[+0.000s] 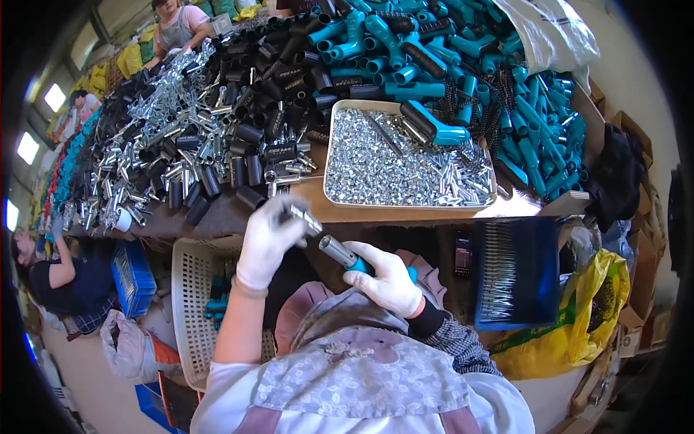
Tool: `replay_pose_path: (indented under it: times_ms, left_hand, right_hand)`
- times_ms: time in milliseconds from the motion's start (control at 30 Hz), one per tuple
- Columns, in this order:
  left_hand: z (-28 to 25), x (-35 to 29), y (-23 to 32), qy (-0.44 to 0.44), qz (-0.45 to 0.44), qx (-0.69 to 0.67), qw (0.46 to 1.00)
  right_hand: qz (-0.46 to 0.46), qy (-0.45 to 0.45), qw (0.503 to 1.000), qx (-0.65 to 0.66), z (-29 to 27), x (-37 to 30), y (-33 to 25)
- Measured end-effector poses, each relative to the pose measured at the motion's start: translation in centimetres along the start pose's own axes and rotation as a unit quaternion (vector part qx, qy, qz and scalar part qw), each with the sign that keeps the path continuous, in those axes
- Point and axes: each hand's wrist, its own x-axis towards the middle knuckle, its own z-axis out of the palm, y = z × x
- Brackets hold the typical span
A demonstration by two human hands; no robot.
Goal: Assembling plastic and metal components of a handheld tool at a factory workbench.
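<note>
Both my hands wear white gloves and meet in front of my apron, just off the near edge of the workbench. In my left hand (269,237), the fingers close on a short metal fitting (306,220), silver with a dark part. My right hand (389,281) wraps round a teal tool handle (357,266). From that handle a grey metal tube (337,251) points up and left, its open end facing the fitting. A small gap separates the two pieces. My right palm hides most of the handle.
A cream tray (327,173) of small metal parts sits on the bench (303,195). Behind it are heaped teal handles (426,43), with black sleeves (253,134) and metal fittings to the left. A white basket (189,318) and blue bin (538,275) flank me; co-workers are at left.
</note>
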Motion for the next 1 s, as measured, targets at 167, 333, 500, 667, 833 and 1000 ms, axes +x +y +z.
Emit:
replay_pose_path:
  times_ms: [167,333,500,667,833,1000]
  left_hand:
    - [0.3,-4.0,-1.5,0.039,-0.011,-0.041,0.998]
    - [0.4,-5.1,-1.3,0.064,-0.103,0.107,0.987]
    - [0.0,-5.8,-2.1,0.010,-0.096,0.150,0.984]
    - [-0.2,-6.0,-2.5,-0.031,0.110,0.239,0.964]
    - [-0.4,-6.1,-1.1,-0.086,0.264,0.355,0.893]
    - [-0.6,-6.8,-1.5,-0.077,0.198,0.391,0.895]
  right_hand:
    - [-0.070,0.015,0.990,-0.125,0.7,0.1,0.8]
    - [-0.105,0.034,0.957,-0.269,1.1,-0.4,0.9]
    - [-0.152,0.017,0.936,-0.317,0.2,-0.9,1.1]
    - [-0.123,-0.016,0.952,-0.280,-0.4,-1.2,0.1]
    - [-0.080,-0.127,0.986,-0.069,-1.3,-0.8,0.5]
    - [-0.090,-0.101,0.982,-0.129,-0.8,-1.3,-0.6]
